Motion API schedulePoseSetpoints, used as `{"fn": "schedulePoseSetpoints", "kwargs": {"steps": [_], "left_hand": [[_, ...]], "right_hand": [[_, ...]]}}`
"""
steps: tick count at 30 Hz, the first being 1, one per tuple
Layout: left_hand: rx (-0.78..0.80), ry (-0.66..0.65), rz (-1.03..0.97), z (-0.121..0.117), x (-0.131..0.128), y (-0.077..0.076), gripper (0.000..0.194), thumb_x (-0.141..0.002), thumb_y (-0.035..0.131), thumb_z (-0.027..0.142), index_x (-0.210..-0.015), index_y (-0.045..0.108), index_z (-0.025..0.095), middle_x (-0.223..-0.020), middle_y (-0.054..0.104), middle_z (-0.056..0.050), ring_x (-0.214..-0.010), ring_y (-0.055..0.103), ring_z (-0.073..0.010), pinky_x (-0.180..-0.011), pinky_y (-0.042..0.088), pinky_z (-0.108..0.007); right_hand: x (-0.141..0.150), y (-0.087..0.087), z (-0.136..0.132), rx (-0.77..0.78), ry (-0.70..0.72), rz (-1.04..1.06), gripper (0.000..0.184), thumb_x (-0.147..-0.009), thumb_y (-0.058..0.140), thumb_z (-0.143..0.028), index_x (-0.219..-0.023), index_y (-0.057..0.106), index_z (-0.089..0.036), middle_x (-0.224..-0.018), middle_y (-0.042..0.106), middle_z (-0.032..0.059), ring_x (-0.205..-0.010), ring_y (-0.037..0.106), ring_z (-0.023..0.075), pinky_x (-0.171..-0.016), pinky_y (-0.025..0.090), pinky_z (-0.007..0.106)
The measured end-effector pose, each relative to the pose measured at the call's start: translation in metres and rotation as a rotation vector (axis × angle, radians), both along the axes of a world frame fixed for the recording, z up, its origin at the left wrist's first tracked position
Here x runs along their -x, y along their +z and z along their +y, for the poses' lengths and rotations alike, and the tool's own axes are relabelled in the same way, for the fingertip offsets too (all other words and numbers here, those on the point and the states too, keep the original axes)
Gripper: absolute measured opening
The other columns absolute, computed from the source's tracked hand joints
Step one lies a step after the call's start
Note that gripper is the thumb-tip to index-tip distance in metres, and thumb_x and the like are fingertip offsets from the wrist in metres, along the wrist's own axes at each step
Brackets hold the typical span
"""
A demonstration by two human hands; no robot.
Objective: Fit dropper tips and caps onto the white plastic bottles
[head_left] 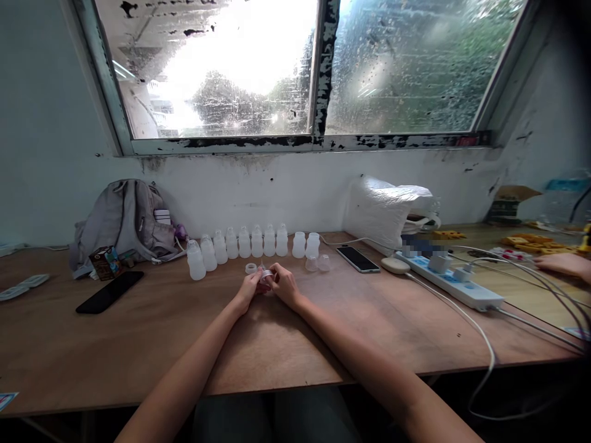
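Observation:
My left hand [249, 289] and my right hand [284, 285] meet low over the table, fingers closed around a white bottle ring with a clear teat [266, 275]. Fingers partly cover it. Just behind my left hand lies another white bottle ring [250, 268]. Beyond both hands stands a row of several frosted baby bottles [244, 242] with clear caps on. At the right end of this row are two baby bottles without tops [299, 245]. Two clear dome caps [312, 264] rest on the table in front of those.
On the left sit a grey backpack [132, 227], a drink carton [106, 263] and a black phone [109, 293]. To the right are another phone [358, 258], a power strip [452, 282] with trailing cables and a white bag [383, 212]. Another person's hand [561, 263] shows at far right.

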State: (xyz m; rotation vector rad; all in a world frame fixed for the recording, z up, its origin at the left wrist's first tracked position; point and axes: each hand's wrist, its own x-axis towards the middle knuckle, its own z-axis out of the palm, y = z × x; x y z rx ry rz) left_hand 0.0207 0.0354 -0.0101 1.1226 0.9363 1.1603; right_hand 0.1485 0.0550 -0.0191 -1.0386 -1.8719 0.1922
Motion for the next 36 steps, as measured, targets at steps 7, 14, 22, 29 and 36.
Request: {"fn": "schedulePoseSetpoints", "kwargs": {"steps": [7, 14, 22, 29, 36], "left_hand": [[-0.165, 0.186, 0.126, -0.003, -0.004, 0.001, 0.028, -0.077, 0.046, 0.040, -0.091, 0.050, 0.016, -0.088, 0.059, -0.006, -0.065, 0.059, -0.0122, -0.051, 0.045, -0.019], [-0.281, 0.120, 0.325, -0.004, -0.002, 0.003, 0.022, -0.077, 0.040, 0.025, -0.095, 0.047, 0.017, -0.089, 0.057, -0.006, -0.057, 0.058, -0.0097, -0.047, 0.045, -0.019], [-0.350, 0.091, 0.414, -0.002, 0.002, -0.001, 0.032, -0.064, 0.037, 0.009, -0.093, 0.048, 0.018, -0.087, 0.058, -0.004, -0.053, 0.056, -0.0093, -0.055, 0.046, -0.023], [-0.425, 0.089, 0.515, -0.004, 0.002, -0.004, 0.031, -0.063, 0.038, 0.007, -0.090, 0.047, 0.018, -0.075, 0.061, -0.001, -0.055, 0.056, -0.0106, -0.059, 0.046, -0.024], [-0.616, 0.125, 0.742, -0.012, 0.004, 0.005, 0.028, -0.066, 0.043, 0.009, -0.092, 0.049, 0.019, -0.076, 0.061, 0.000, -0.063, 0.056, -0.0113, -0.065, 0.044, -0.023]], "right_hand": [[0.001, -0.001, 0.003, 0.045, -0.037, 0.113, 0.010, -0.068, 0.047, -0.026, -0.073, 0.043, -0.019, -0.060, 0.047, -0.0034, -0.050, 0.043, 0.0089, -0.052, 0.034, 0.020], [-0.002, -0.002, 0.009, 0.144, -0.147, 0.066, 0.013, -0.065, 0.050, -0.030, -0.067, 0.043, -0.019, -0.053, 0.044, -0.0041, -0.048, 0.041, 0.0100, -0.049, 0.031, 0.020], [0.000, -0.003, 0.016, 0.167, -0.173, 0.068, 0.011, -0.062, 0.049, -0.027, -0.063, 0.040, -0.020, -0.053, 0.043, -0.0042, -0.051, 0.040, 0.0105, -0.051, 0.029, 0.020], [0.000, -0.006, 0.019, 0.191, -0.166, 0.089, 0.009, -0.061, 0.046, -0.024, -0.062, 0.038, -0.020, -0.052, 0.040, -0.0049, -0.051, 0.037, 0.0101, -0.050, 0.028, 0.020], [-0.001, -0.003, 0.017, 0.245, -0.108, 0.099, 0.010, -0.059, 0.045, -0.024, -0.060, 0.037, -0.019, -0.053, 0.041, -0.0050, -0.053, 0.038, 0.0095, -0.049, 0.029, 0.019]]}}
